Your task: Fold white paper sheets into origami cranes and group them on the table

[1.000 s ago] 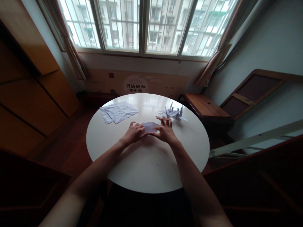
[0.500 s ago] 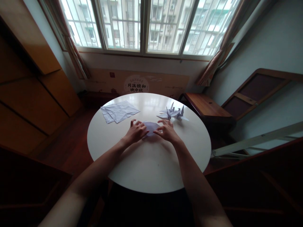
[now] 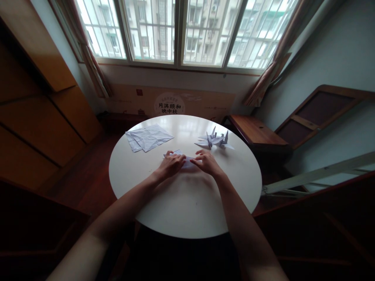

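A pale lilac sheet of folding paper (image 3: 190,162) lies on the white round table (image 3: 187,207), between my two hands and partly covered by them. My left hand (image 3: 173,163) is closed on its left side, fingers curled and pressed on the paper. On the other side my right hand (image 3: 205,160) pinches the right part of the paper between thumb and fingers. Past my left fingers a corner of the paper sticks out. How the paper is folded under my fingers is hidden.
Several creased paper sheets (image 3: 149,137) lie overlapping at the table's far left. Folded paper cranes (image 3: 215,139) stand close together at the far right. Beyond the table's right edge is a wooden bench (image 3: 254,130); barred windows (image 3: 175,35) are ahead.
My left hand has come slightly inward, closer to my right fingers, over the paper. The paper now looks flatter and narrower, with a corner showing beyond my left hand.
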The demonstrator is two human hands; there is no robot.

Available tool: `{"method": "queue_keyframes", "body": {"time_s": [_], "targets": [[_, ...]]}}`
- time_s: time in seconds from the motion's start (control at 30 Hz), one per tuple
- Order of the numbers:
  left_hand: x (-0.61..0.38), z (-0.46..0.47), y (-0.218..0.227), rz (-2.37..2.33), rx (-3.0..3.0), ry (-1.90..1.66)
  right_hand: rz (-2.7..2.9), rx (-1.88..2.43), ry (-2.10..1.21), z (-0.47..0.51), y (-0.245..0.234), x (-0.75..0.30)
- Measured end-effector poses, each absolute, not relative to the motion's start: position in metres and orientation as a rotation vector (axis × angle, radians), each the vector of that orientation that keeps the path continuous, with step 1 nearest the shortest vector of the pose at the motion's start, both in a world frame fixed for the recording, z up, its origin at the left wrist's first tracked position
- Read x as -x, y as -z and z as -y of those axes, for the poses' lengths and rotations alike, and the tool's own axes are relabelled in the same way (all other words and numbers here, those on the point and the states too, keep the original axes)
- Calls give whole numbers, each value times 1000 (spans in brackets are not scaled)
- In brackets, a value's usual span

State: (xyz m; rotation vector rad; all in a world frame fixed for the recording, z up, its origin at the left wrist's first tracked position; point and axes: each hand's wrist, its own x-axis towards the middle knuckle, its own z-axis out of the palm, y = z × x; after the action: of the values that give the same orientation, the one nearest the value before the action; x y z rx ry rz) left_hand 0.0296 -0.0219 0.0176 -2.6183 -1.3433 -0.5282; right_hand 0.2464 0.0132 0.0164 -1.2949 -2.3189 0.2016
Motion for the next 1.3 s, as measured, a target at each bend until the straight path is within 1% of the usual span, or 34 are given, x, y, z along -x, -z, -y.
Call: {"method": "queue_keyframes", "body": {"time_s": [0.1, 0.27, 0.4, 0.5, 0.67, 0.8, 0.9, 1.0, 1.17, 1.23, 1.3], "targets": [[-28, 20, -15, 1415, 2559, 568, 2299, 1228, -333, -15, -13, -244], [-23, 14, -8, 1409, 2554, 570, 2236, 1269, -486, -13, -11, -241], [-17, 10, -6, 1310, 2735, 541, 2306, 1229, -507, -12, -11, -241], [-14, 11, -7, 1283, 2745, 576, 2372, 1156, -509, -12, -13, -242], [-13, 15, -9, 1278, 2757, 525, 2370, 1104, -514, -11, -12, -241], [-14, 15, -10, 1284, 2775, 575, 2354, 1114, -417, -9, -15, -240], [-14, 15, -11, 1282, 2795, 635, 2339, 1103, -250, -6, -22, -238], [-16, 15, -12, 1307, 2754, 621, 2250, 1068, -98, -4, -29, -235], [-15, 14, -13, 1394, 2646, 558, 1974, 1078, -80, -4, -31, -233], [-13, 15, -15, 1439, 2577, 692, 1830, 1112, -90, -5, -31, -234], [-9, 14, -20, 1467, 2472, 1004, 1693, 1136, -133, -7, -30, -236]]}}
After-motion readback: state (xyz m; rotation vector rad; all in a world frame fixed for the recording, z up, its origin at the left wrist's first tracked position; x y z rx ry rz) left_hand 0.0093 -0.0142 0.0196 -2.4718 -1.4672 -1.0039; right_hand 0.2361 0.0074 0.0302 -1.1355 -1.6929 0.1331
